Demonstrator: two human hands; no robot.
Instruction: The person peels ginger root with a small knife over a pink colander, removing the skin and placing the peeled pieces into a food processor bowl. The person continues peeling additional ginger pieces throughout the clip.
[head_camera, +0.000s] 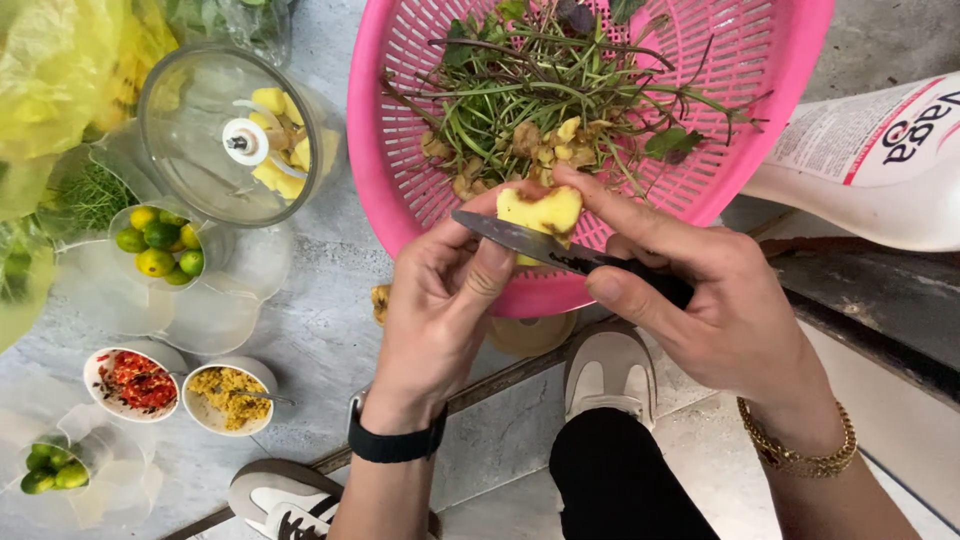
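Ginger (541, 211), a knobbly pale-yellow piece, sits pinched in the left hand (440, 300) over the rim of the pink slotted colander (400, 120). The right hand (700, 300) has its grip closed on a dark-handled knife (530, 243), blade flat against the root. Peeling looks under way; the next stroke likely needs a shallow, thumb-guided angle. Brown peelings (520, 150) lie on green stems inside.
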